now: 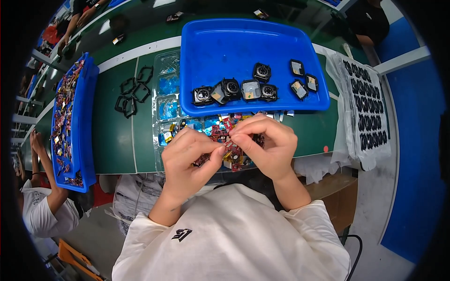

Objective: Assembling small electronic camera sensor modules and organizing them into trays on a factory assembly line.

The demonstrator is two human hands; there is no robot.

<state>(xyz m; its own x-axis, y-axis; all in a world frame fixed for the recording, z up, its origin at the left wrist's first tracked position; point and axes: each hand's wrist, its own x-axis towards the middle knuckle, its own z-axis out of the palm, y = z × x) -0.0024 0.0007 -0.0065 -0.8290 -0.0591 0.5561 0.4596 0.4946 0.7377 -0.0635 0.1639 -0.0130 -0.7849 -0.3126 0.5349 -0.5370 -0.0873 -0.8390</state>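
My left hand and my right hand meet in front of my chest, thumbs and forefingers pinched close together. Between the fingertips is a small red circuit board, partly covered by the fingers. Directly below lies a pile of red circuit boards with small wired parts among them. A clear plastic compartment tray with blue-filmed pieces reaches out from beside my left hand. Beyond both hands stands a large blue tray, holding several black watch-like cases and black square frames.
Several empty black frames lie on the green tabletop. A long blue bin full of small boards stands left. To the right, a white-lined tray carries rows of black cases. A co-worker's hand is beside the bin.
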